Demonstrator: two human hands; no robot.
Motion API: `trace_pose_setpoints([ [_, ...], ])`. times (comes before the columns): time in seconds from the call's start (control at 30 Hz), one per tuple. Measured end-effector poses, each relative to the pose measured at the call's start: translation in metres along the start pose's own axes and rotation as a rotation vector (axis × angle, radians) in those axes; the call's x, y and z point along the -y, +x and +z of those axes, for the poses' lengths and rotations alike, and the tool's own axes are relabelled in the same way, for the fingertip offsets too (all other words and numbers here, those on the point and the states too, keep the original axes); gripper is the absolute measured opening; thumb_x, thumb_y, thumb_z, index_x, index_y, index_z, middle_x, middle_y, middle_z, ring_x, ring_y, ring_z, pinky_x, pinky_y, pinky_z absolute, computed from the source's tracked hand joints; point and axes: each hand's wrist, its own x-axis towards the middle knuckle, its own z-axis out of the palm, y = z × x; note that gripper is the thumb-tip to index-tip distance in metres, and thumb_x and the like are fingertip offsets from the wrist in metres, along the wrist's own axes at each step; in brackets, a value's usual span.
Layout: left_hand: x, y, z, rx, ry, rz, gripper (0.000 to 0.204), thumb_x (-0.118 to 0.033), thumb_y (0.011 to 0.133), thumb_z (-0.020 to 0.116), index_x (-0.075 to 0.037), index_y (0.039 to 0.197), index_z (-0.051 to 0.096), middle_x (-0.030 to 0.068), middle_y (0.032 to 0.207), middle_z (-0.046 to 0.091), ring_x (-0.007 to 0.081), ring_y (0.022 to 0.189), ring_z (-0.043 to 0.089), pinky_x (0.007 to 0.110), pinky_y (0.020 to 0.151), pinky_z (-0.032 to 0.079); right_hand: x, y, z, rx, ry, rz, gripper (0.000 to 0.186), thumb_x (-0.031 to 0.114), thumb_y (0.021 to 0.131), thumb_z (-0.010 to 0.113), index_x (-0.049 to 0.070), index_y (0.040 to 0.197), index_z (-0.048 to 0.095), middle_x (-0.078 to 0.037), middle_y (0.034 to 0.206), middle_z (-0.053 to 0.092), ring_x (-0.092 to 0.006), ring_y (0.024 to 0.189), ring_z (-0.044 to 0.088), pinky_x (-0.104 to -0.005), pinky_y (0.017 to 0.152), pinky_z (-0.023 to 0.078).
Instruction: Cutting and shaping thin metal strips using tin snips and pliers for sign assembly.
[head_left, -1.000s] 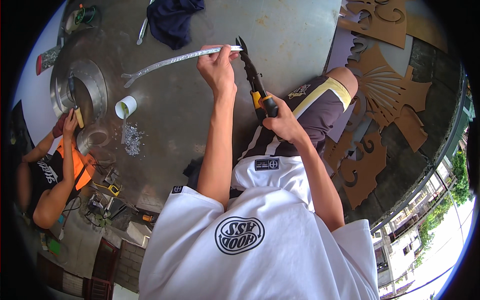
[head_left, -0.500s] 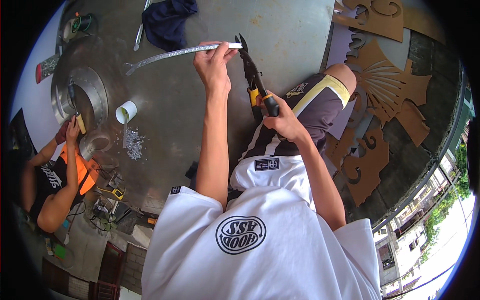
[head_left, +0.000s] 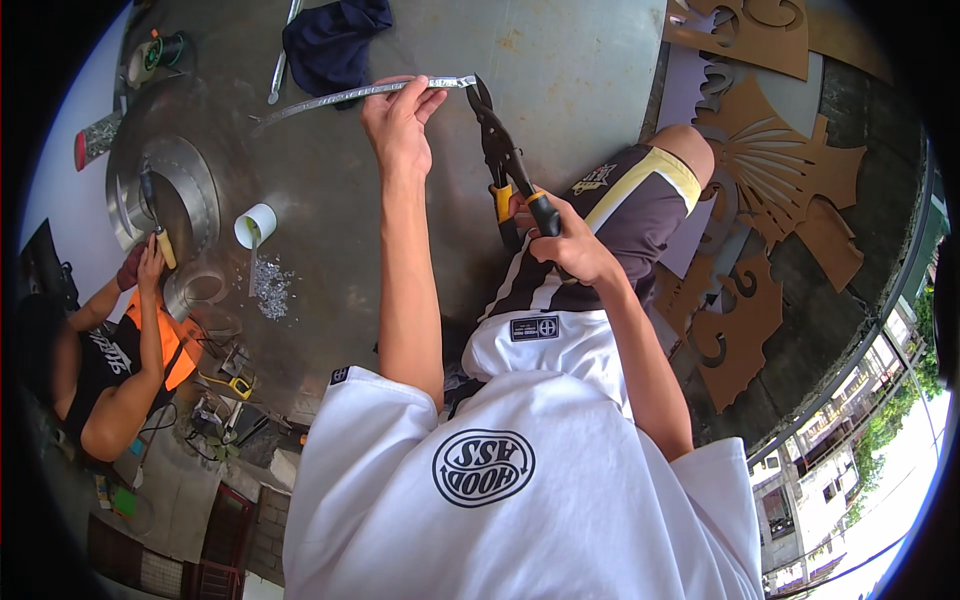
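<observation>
My left hand (head_left: 398, 125) pinches a long, thin, slightly curved silver metal strip (head_left: 325, 99) near its right end. The strip runs off to the left above the metal table, and its far left tip is blurred. In my right hand (head_left: 568, 242) are tin snips (head_left: 500, 150) with black and yellow handles, held pointing up and away from me. Their dark blades (head_left: 480, 96) are at the strip's right end; whether they bite into it I cannot tell. The handles stand apart, with my fingers partly hidden behind them.
Small silver scraps (head_left: 272, 288) lie beside a tipped white cup (head_left: 256, 226). Dark blue cloth (head_left: 335, 45) is at the back. On the left, another person (head_left: 125, 350) handles a wooden-handled tool (head_left: 164, 246) near a metal ring (head_left: 190, 190). Brown cut-out panels (head_left: 790, 160) lie at the right.
My left hand has shifted left and slightly away from me, carrying the strip along. The snips' blades have tilted a little left; my right hand has stayed nearly in place.
</observation>
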Motion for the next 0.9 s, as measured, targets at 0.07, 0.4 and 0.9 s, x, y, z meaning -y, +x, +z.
trace_pose_setpoints([
  [0.07, 0.001, -0.001, 0.001, 0.011, -0.009, -0.012, 0.012, 0.005, 0.088, 0.065, 0.006, 0.095, 0.056, 0.0151, 0.089, 0.067, 0.0247, 0.079, 0.071, 0.035, 0.075, 0.063, 0.0, 0.0, -0.003, 0.015, -0.005, 0.044, 0.057, 0.001, 0.065, 0.056, 0.004, 0.121, 0.055, -0.004, 0.106, 0.053, -0.0126, 0.089, 0.046, -0.0251, 0.079, 0.041],
  [0.4, 0.011, -0.015, 0.013, -0.078, -0.08, -0.025, 0.009, 0.005, 0.09, 0.066, 0.003, 0.095, 0.059, 0.0139, 0.09, 0.068, 0.0236, 0.081, 0.072, 0.033, 0.079, 0.063, -0.001, 0.002, -0.005, 0.044, -0.09, -0.015, 0.057, 0.001, 0.065, 0.056, 0.004, 0.122, 0.055, -0.002, 0.098, 0.054, -0.0117, 0.082, 0.046, -0.0246, 0.077, 0.04],
  [0.9, 0.022, -0.029, 0.031, -0.2, -0.128, 0.067, 0.013, 0.006, 0.089, 0.066, 0.004, 0.094, 0.055, 0.0143, 0.091, 0.067, 0.0217, 0.079, 0.071, 0.034, 0.075, 0.065, 0.002, 0.001, 0.001, -0.01, -0.118, -0.063, 0.045, 0.007, 0.063, 0.061, 0.007, 0.107, 0.055, -0.002, 0.088, 0.044, -0.0153, 0.081, 0.043, -0.026, 0.075, 0.038],
])
